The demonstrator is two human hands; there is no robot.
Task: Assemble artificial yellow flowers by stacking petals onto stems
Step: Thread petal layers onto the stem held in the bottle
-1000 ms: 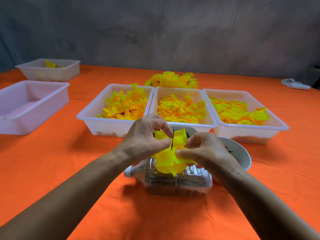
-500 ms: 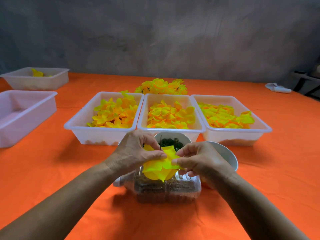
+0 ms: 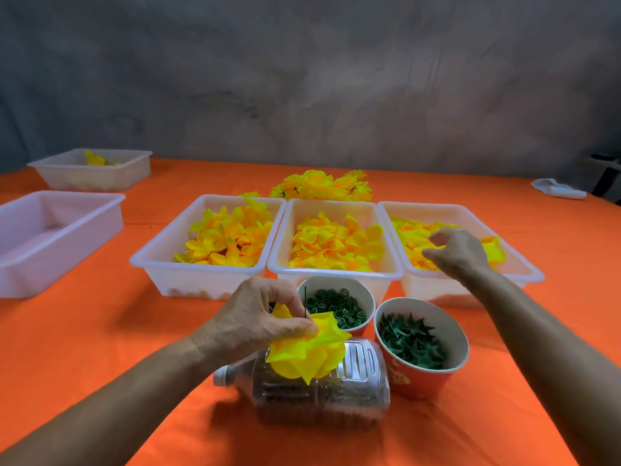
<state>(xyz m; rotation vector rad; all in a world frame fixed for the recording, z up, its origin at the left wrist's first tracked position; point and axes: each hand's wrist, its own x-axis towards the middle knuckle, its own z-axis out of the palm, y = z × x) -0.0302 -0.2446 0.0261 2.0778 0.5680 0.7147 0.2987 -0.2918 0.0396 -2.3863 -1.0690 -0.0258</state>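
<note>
My left hand [image 3: 258, 321] pinches a half-built yellow flower [image 3: 307, 353] on a thin dark stem [image 3: 305, 302] that sticks up above the petals. It hovers over a clear plastic bottle [image 3: 322, 395] lying on its side. My right hand [image 3: 455, 252] reaches into the right white bin [image 3: 470, 280], fingers curled down onto the yellow petals [image 3: 413, 240] there; whether it holds one is hidden. Two more petal bins, the middle bin [image 3: 336, 272] and the left bin [image 3: 201, 274], stand beside it.
A cup of green rings [image 3: 336, 307] and a red cup of green star calyxes [image 3: 416, 344] stand by the bottle. Finished flowers [image 3: 319, 186] lie behind the bins. Two white bins [image 3: 57, 230] [image 3: 94, 169] stand at far left on the orange cloth. A white object [image 3: 557, 190] lies far right.
My right hand has let go of the flower and moved up and right into the right bin. My left hand alone holds the flower now.
</note>
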